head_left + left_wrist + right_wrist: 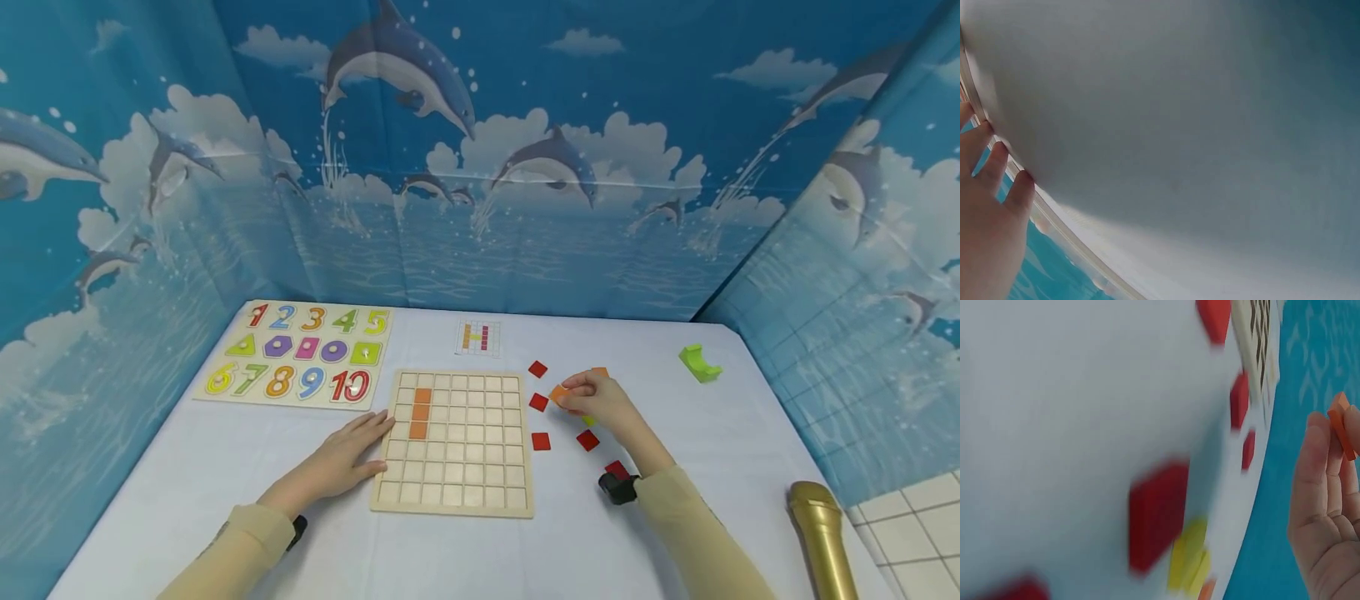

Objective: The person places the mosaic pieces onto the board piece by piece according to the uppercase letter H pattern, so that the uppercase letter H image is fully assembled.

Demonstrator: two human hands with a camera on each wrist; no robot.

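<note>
A wooden grid board (452, 509) lies on the white table, with three orange square tiles (421, 412) set in one column near its upper left. My left hand (347, 457) rests at the board's left edge, fingers extended and touching the rim. Right of the board, my right hand (603, 402) pinches an orange tile (1342, 428) between thumb and fingers, raised off the table in the right wrist view. Several red tiles (541, 442) lie scattered around that hand. Yellow tiles (1190, 559) sit partly hidden beneath it, and another orange tile (600, 370) shows just behind it.
A small card (477, 338) with a printed coloured grid lies behind the board. At the back left is a number-and-shape puzzle board (292, 358). A green curved block (701, 364) stands at the right, and a gold microphone-like object (821, 533) at the front right.
</note>
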